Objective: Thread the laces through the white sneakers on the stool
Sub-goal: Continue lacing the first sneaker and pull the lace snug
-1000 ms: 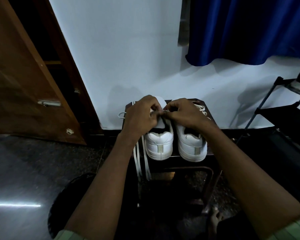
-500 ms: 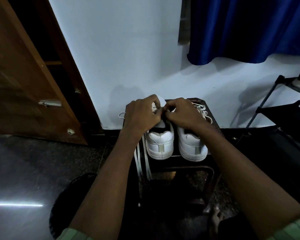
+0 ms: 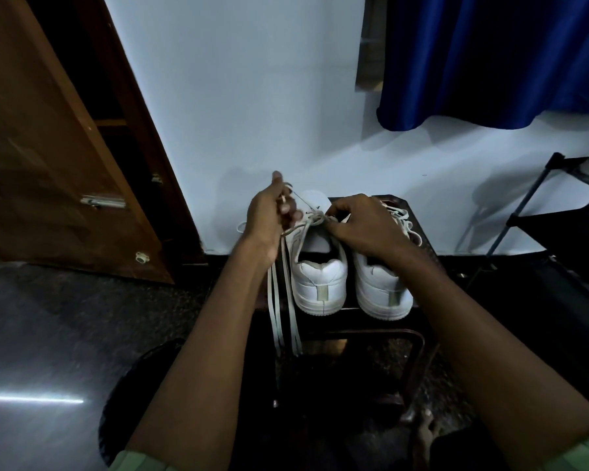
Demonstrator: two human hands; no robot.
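Observation:
Two white sneakers stand side by side, heels toward me, on a dark stool [image 3: 371, 322] against the wall. The left sneaker [image 3: 318, 283] has a white lace [image 3: 288, 311] running from its top eyelets, with two long strands hanging over the stool's front edge. My left hand [image 3: 269, 219] is raised above the left sneaker's left side and pinches a lace end. My right hand [image 3: 364, 226] rests over the right sneaker [image 3: 381, 294], and its fingertips pinch the lace at the left sneaker's tongue. The right sneaker's laced front is partly hidden by my right hand.
A brown wooden door [image 3: 48, 164] stands open at the left. A blue curtain [image 3: 490, 59] hangs at the upper right above the white wall. A black metal rack [image 3: 558, 212] stands at the right. The floor is dark and glossy.
My left hand has lifted up and to the left, drawing the lace out from the left sneaker. My right hand has stayed at the tongue.

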